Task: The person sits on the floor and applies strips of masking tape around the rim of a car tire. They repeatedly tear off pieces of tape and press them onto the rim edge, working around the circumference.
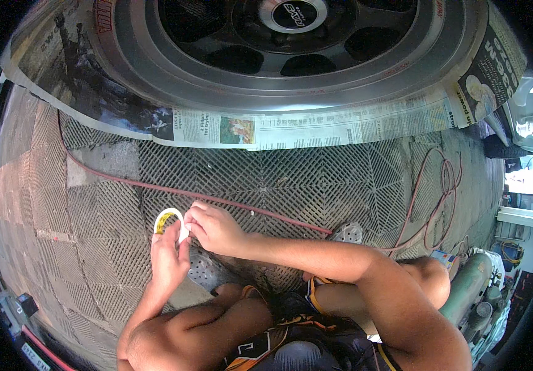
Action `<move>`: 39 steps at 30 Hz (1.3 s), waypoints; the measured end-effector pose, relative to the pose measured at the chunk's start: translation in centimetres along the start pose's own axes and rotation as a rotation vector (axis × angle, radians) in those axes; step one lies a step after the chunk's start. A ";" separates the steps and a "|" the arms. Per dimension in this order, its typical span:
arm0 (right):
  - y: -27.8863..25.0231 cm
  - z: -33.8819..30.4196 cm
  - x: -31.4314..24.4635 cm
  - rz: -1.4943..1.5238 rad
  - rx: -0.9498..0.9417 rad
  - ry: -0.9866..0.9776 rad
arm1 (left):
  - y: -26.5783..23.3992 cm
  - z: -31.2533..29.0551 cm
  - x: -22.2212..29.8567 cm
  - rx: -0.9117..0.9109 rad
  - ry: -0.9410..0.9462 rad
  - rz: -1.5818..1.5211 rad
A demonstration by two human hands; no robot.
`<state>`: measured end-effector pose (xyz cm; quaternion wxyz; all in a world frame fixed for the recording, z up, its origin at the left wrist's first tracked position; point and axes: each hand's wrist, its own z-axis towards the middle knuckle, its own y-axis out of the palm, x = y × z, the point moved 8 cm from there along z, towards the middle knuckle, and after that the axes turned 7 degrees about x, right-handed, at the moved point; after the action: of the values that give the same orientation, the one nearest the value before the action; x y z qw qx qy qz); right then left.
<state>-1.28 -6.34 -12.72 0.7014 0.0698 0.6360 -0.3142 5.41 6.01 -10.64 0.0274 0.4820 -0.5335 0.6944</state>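
My left hand (169, 256) grips a roll of masking tape (164, 220), a white ring with a yellow inner core, held up on edge left of centre. At the roll's right side my right hand (215, 230) has its thumb and fingers pinched together on the edge of the tape. Whether a strip has come loose there is hidden by the fingers. Beyond both hands stands a large grey wheel (303, 93) with dark spokes. Sheets of newspaper (316, 127) line its lower edge and spread up both sides.
A reddish hose (235, 202) crosses the grated floor tiles (316, 167) just past my hands and loops in a coil (445, 179) on the right. My grey perforated shoes (209, 270) stand below. A green cylinder (468, 283) lies at the lower right beside wrapped items.
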 end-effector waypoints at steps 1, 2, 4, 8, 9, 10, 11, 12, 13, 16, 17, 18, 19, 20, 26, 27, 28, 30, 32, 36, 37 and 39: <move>0.1 -0.1 -0.2 -0.033 -0.004 -0.041 | 0.2 -0.1 -0.4 -0.008 -0.010 -0.020; 0.1 -0.1 -0.5 -0.066 -0.007 -0.082 | 0.2 -0.1 -0.3 -0.005 -0.040 -0.035; -0.1 -0.4 -0.4 -0.057 0.025 -0.036 | 0.1 0.0 0.0 -0.001 -0.099 -0.065; -0.3 -0.7 0.8 -0.012 0.022 -0.004 | 0.2 0.3 0.1 -0.022 -0.067 -0.061; -0.4 -0.6 0.7 -0.019 -0.001 -0.033 | 0.1 0.4 0.3 -0.032 -0.046 -0.052; -0.4 -0.7 0.6 -0.027 -0.023 -0.063 | 0.1 0.4 0.4 -0.042 -0.024 -0.041; -0.5 -0.4 0.3 -0.034 -0.045 -0.095 | 0.1 0.4 0.4 -0.046 -0.008 -0.039; -0.3 -0.2 0.2 -0.085 -0.078 -0.084 | 0.1 0.4 0.4 -0.049 0.008 -0.037; -0.2 -0.1 0.2 -0.136 -0.111 -0.072 | 0.1 0.3 0.5 -0.053 0.025 -0.034; 0.0 -0.2 -0.3 -0.228 -0.111 -0.121 | 0.3 0.2 0.9 -0.061 -0.094 -0.197; 0.0 0.0 -0.9 -0.248 -0.095 -0.150 | 0.3 0.3 0.5 -0.078 -0.197 -0.261; -0.2 -0.1 -1.2 -0.252 -0.096 -0.142 | 0.2 0.4 0.3 -0.096 -0.301 -0.325; -0.6 0.1 -1.3 -0.191 -0.071 -0.096 | 0.4 0.3 -0.2 -0.115 -0.405 -0.389; -0.8 0.2 -1.3 -0.127 -0.052 -0.053 | 0.2 0.7 -0.3 -0.070 -0.360 -0.459; -1.8 0.3 -1.0 0.177 0.029 0.139 | 0.0 1.1 0.1 -0.034 -0.327 -0.511; -2.0 0.3 -0.7 0.235 0.043 0.205 | 0.0 1.1 0.3 -0.029 -0.312 -0.491; -2.1 0.4 -0.4 0.293 0.057 0.270 | 0.0 1.2 0.4 -0.043 -0.302 -0.469; -2.5 0.6 -0.4 0.188 0.059 0.135 | 0.2 1.3 0.6 -0.072 -0.281 -0.422; -2.9 0.9 -0.9 0.098 0.067 0.045 | 0.2 1.3 0.7 -0.054 -0.225 -0.383; -3.2 1.4 -1.9 -0.016 0.070 -0.023 | 0.0 1.5 1.5 0.001 -0.246 -0.505; -3.2 1.5 -1.9 -0.036 0.061 -0.034 | 0.0 1.7 1.5 -0.022 -0.250 -0.397; -2.6 1.4 -2.0 -0.096 0.030 0.014 | -0.7 1.6 0.7 -0.059 -0.280 -0.171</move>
<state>-1.43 -8.39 -9.84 0.6800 0.0520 0.6388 -0.3563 6.50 4.76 -9.72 0.0257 0.6167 -0.5094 0.5996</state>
